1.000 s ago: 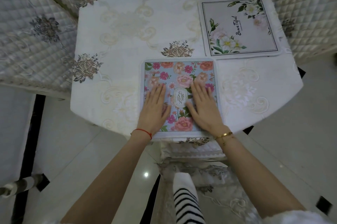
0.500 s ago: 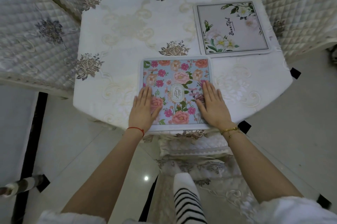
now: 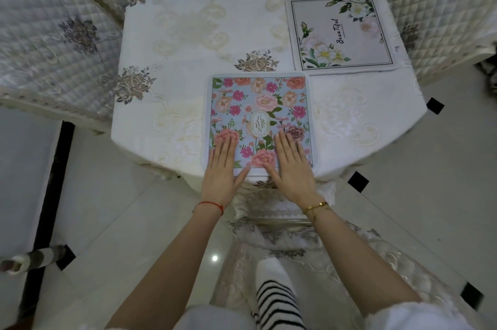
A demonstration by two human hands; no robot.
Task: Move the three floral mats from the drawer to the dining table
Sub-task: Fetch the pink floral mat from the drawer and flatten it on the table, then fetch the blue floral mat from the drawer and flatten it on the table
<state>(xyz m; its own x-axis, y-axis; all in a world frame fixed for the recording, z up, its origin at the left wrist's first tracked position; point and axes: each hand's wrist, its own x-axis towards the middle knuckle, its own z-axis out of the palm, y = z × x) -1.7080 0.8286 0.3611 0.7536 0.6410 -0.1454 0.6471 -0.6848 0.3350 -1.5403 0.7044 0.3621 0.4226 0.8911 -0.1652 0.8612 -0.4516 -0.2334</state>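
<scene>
Both hands flat, fingers straight: left hand (image 3: pixel 222 168) + right hand (image 3: pixel 291 165) press near edge of pink floral mat (image 3: pixel 259 114) on dining table (image 3: pixel 188 34). White mat (image 3: pixel 341 34) far right. Only 2 visible; 3rd prob still in drawer, out of view.

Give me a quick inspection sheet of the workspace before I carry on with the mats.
Surface: dining table under a cream embroidered tablecloth.
Job's things: blue square mat with pink flowers lies flat at the near edge; pale grey square mat with white flowers lies flat at the far right corner. No third mat in view.
Clutter: nothing seen.
Grippers: left hand and right hand rest flat, fingers straight, on the blue mat's near edge.
Cables: nothing seen.
Surroundings: quilted chairs on both sides, glossy white tiled floor.
</scene>
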